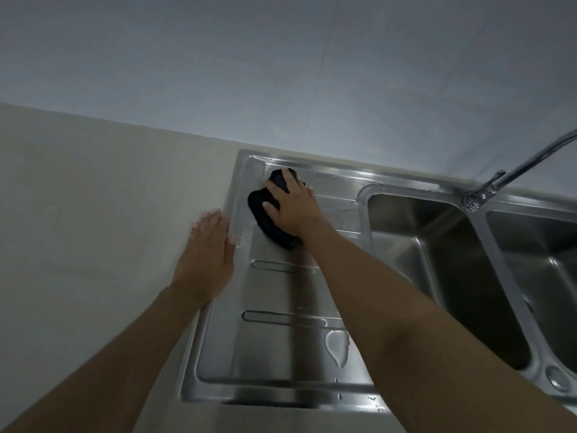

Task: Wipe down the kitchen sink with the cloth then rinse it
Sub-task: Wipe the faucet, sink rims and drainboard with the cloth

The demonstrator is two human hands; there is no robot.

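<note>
We count hands: 2, left hand and right hand | cloth: 1 | sink: 1 | its basins: 2, left basin and right basin | drainboard: 1 | faucet: 1 | counter: 1 | we log puddle: 1

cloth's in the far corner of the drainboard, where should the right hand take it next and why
Probably drag the cloth toward the near edge of the drainboard: the right hand presses it flat at the far corner, while a puddle of water sits on the near part.
</note>
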